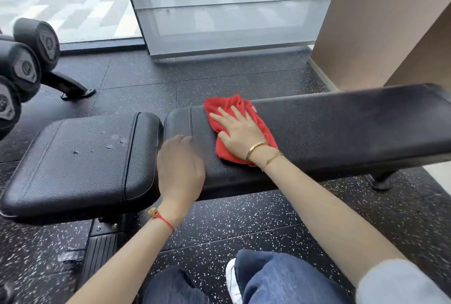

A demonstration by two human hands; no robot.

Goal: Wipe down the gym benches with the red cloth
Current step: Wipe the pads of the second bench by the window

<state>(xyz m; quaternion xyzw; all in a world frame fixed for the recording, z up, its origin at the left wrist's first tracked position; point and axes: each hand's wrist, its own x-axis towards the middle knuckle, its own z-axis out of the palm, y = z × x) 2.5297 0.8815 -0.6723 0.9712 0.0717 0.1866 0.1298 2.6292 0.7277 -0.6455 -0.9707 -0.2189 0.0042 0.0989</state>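
Observation:
A black padded gym bench runs across the view, with a long back pad (341,128) on the right and a shorter seat pad (80,157) on the left. The red cloth (227,106) lies crumpled on the left end of the long pad. My right hand (240,130) lies flat on the cloth, fingers spread, pressing it onto the pad. My left hand (179,169) rests at the gap between the two pads, fingers curled down over the near end of the long pad, holding nothing. Small wet spots and scuffs mark the seat pad.
Black dumbbells (24,64) sit on a rack at the far left. A glass panel (229,11) and a tan wall (380,23) stand behind the bench. The floor (244,218) is black speckled rubber. My knees in blue jeans (280,279) are in front of the bench.

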